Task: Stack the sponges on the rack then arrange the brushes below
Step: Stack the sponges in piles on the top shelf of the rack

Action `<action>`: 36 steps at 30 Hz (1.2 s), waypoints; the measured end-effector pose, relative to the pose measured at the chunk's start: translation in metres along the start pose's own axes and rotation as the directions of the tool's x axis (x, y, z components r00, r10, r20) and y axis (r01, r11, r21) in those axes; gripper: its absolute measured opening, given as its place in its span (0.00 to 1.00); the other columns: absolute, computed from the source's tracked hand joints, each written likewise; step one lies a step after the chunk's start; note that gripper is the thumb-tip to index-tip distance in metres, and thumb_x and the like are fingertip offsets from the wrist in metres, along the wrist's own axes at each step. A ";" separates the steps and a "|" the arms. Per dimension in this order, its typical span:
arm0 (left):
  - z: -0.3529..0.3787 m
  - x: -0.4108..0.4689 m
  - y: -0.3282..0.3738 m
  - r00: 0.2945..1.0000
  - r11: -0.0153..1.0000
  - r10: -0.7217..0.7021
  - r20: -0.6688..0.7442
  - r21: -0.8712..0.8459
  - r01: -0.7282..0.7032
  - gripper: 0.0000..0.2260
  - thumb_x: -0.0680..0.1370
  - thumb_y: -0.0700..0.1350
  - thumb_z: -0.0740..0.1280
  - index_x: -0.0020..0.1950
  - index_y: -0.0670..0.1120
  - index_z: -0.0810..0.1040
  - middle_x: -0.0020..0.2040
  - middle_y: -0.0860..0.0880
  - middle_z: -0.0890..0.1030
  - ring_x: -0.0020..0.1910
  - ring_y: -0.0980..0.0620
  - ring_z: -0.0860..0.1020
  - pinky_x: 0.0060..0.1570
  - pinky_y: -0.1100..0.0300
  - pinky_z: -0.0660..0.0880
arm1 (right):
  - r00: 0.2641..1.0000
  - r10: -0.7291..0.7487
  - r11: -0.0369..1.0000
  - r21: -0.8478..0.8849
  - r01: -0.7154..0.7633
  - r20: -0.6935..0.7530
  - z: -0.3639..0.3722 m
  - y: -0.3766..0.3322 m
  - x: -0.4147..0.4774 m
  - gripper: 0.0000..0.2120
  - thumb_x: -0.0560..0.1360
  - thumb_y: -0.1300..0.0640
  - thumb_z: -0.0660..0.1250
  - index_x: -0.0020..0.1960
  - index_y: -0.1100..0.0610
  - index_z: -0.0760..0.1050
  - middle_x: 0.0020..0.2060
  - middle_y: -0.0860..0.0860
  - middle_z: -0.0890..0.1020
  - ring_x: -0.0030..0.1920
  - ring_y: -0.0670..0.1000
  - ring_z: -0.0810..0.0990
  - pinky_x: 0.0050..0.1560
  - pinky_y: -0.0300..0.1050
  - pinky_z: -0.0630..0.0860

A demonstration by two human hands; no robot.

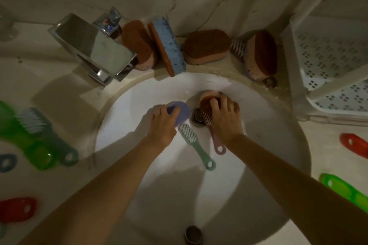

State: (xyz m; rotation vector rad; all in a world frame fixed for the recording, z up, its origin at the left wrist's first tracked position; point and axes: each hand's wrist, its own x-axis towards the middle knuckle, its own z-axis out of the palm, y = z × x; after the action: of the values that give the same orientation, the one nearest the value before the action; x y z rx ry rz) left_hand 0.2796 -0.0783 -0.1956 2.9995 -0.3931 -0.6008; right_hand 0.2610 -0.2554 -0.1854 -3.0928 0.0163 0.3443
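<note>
Two bare forearms are reaching into the round white ceramic sink basin (258, 125). The left hand (161, 123) is curling its fingers over a round lilac sponge (180, 112) just left of the metal drain (197, 118). The right hand (225, 119) is clutching an oval brown-topped pink sponge (209, 99) just beyond the drain. Both sponges are sitting low in the basin; whether either is lifting clear cannot be told. A small mint-green plastic brush (194, 143) is lying between the hands, and a small pink plastic brush (217, 143) is lying partly beneath the right hand.

Progress, as judged: stacking is only beginning. The white perforated plastic rack (328, 55), standing at the far right, is showing no sponge on the shelves in view. Along the back ledge three brown-topped sponges (207, 45) and a blue sponge with brown scourer (167, 45) are waiting beside the chrome tap (91, 45). Green and teal plastic brushes (49, 137) are lying on the left counter, red and green ones (354, 145) on the right. All sponges and every brush are remaining to be placed.
</note>
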 end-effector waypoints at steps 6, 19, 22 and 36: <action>-0.016 -0.021 0.003 0.995 0.955 -0.066 -0.077 -0.294 0.041 0.30 0.75 0.47 0.66 0.75 0.50 0.58 0.70 0.40 0.63 0.67 0.40 0.64 0.61 0.50 0.67 | 1.000 0.009 1.000 0.025 -0.008 -0.016 -0.010 0.000 0.005 0.28 0.75 0.55 0.64 0.71 0.59 0.58 0.69 0.60 0.65 0.69 0.60 0.64 0.71 0.53 0.57; -0.037 -0.037 0.009 0.975 0.792 -0.211 -0.067 -0.596 0.131 0.33 0.74 0.43 0.66 0.76 0.54 0.54 0.68 0.39 0.62 0.66 0.39 0.65 0.59 0.49 0.69 | 0.990 0.060 0.998 0.009 -0.059 -0.128 0.001 -0.005 0.001 0.32 0.64 0.57 0.74 0.65 0.61 0.66 0.56 0.64 0.75 0.55 0.66 0.76 0.59 0.61 0.73; -0.041 -0.044 0.011 0.981 0.745 -0.187 -0.040 -0.657 0.115 0.33 0.75 0.44 0.65 0.76 0.55 0.53 0.69 0.40 0.63 0.66 0.40 0.66 0.60 0.51 0.69 | 0.975 0.014 1.000 0.026 -0.008 -0.224 -0.009 -0.002 -0.003 0.36 0.59 0.57 0.77 0.64 0.60 0.67 0.53 0.63 0.78 0.53 0.66 0.77 0.61 0.64 0.70; -0.133 -0.117 0.081 0.987 0.121 -0.087 0.133 -0.982 0.143 0.25 0.80 0.43 0.57 0.75 0.55 0.52 0.68 0.43 0.70 0.56 0.47 0.75 0.47 0.56 0.76 | 0.966 0.234 0.755 0.646 -0.112 -0.106 -0.139 0.000 -0.086 0.35 0.67 0.50 0.67 0.71 0.51 0.60 0.61 0.58 0.75 0.61 0.60 0.73 0.61 0.52 0.72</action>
State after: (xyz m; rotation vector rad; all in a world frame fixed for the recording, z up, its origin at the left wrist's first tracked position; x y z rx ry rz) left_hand 0.2073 -0.1253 -0.0207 1.6263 0.2435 -0.5748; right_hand 0.2080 -0.2589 -0.0311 -2.4247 0.3535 0.0333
